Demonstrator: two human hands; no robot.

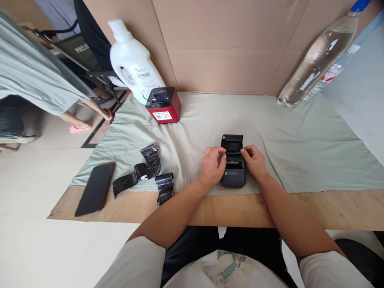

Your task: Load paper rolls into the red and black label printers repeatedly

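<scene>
If the left hand and right hand press unevenly, each grip touching the lid's sides, though whether pinching is unclear, they could strain the raised lid of the boxy black device midway near the counter's front edge.

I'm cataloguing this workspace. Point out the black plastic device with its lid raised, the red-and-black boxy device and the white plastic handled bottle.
Black plastic device (234, 164): head view, open middle compartment.
Red-and-black boxy device (167, 109): head view, red front face.
White plastic bottle (137, 59): head view, body above the label.
</scene>
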